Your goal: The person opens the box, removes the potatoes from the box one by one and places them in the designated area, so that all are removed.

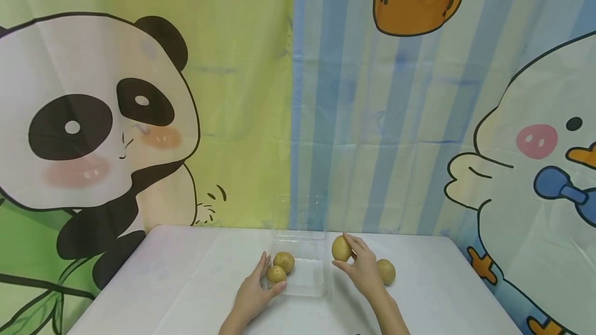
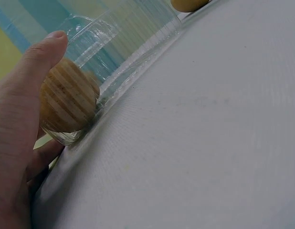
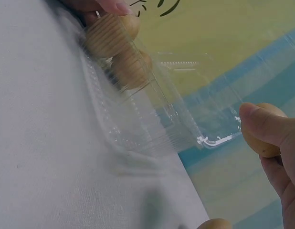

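A clear plastic clamshell box (image 1: 304, 289) stands on the white table with its lid raised at the back. Inside its left end lie two potatoes, the rear potato (image 1: 284, 261) and the front potato (image 1: 277, 274), close together. My left hand (image 1: 253, 293) grips the box at its left front corner; the left wrist view shows the thumb (image 2: 45, 52) up by the rim. With thumb and fingers, my right hand (image 1: 365, 270) pinches another potato (image 1: 341, 248), held up just beyond the box's right side. Behind that hand sits one more potato (image 1: 386, 271) on the table.
The white table (image 1: 186, 283) runs back to a printed curtain (image 1: 251, 118) with a panda and a duck on it. The raised clear lid (image 1: 302, 213) stands in front of the curtain.
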Available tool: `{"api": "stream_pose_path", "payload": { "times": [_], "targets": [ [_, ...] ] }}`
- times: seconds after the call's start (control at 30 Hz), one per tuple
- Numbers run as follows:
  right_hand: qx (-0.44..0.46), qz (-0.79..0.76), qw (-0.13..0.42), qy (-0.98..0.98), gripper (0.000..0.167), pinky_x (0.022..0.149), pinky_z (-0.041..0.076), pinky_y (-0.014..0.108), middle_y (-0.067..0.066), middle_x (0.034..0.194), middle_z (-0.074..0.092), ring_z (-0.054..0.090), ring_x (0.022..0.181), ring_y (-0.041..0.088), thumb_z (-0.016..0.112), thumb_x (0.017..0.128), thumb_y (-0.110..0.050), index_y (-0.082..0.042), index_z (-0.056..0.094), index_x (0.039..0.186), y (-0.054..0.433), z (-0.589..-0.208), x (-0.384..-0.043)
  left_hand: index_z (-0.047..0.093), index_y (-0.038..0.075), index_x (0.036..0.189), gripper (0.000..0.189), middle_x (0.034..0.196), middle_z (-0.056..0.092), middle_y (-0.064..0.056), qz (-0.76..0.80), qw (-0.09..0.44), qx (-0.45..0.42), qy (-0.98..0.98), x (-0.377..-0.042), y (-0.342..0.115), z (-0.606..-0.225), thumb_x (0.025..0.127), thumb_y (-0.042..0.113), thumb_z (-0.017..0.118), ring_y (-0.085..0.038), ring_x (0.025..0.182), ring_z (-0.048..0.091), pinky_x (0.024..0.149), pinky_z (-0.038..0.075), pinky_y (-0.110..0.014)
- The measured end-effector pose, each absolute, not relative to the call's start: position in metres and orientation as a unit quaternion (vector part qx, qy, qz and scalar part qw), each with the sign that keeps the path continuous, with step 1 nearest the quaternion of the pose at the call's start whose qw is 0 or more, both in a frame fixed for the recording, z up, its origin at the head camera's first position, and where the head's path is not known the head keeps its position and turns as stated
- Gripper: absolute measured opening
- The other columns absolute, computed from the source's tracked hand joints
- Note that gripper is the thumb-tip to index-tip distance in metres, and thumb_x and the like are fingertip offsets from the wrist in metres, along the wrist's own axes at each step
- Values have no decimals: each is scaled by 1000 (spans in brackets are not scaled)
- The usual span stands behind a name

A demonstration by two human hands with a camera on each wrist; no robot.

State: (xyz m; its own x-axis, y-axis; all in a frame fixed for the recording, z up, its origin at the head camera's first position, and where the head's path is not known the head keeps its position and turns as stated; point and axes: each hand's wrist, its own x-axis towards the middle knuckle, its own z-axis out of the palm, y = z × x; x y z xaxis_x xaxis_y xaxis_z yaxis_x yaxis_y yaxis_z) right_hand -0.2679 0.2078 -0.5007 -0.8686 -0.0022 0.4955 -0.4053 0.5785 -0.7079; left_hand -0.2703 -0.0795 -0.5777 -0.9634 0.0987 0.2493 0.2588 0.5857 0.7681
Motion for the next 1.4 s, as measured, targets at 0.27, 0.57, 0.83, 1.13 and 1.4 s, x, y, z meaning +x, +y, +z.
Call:
{"api": "stream_pose_path", "payload": {
  "times": [0.27,0.57,0.83,1.13,1.4],
  "targets": [
    [95,438,237,-862,76,88,54,32,13,129,55,57,118,34,86,65,-9,-1,53,133,218,-502,-269,24,9,151,98,145,47,-8,-453,94,-102,-881,-270,-79,-577,78,55,70,-35,128,50,100,36,-66],
    [84,417,256,-868,77,88,54,30,12,127,57,59,115,32,86,64,-12,-3,54,133,227,-504,-268,23,9,151,99,146,46,-7,-445,89,-103,-885,-271,-80,-578,78,56,69,-33,129,50,101,36,-64],
    [72,441,223,-867,79,93,51,29,11,132,53,55,121,32,85,66,-11,-4,50,136,230,-505,-268,23,10,151,99,146,46,-5,-445,88,-102,-885,-269,-80,-577,78,57,69,-33,129,50,101,36,-65],
    [57,453,220,-862,79,93,51,30,13,133,53,54,123,34,85,66,-8,-3,49,137,232,-507,-268,23,12,152,99,146,45,-5,-457,85,-98,-880,-270,-80,-578,77,57,70,-31,129,51,102,34,-65],
    [32,423,236,-874,78,90,52,32,11,132,55,56,121,33,86,67,-13,-6,52,136,237,-508,-267,22,12,152,100,147,45,-4,-455,85,-98,-881,-271,-79,-581,77,59,69,-30,129,50,103,34,-64]
  ]
}}
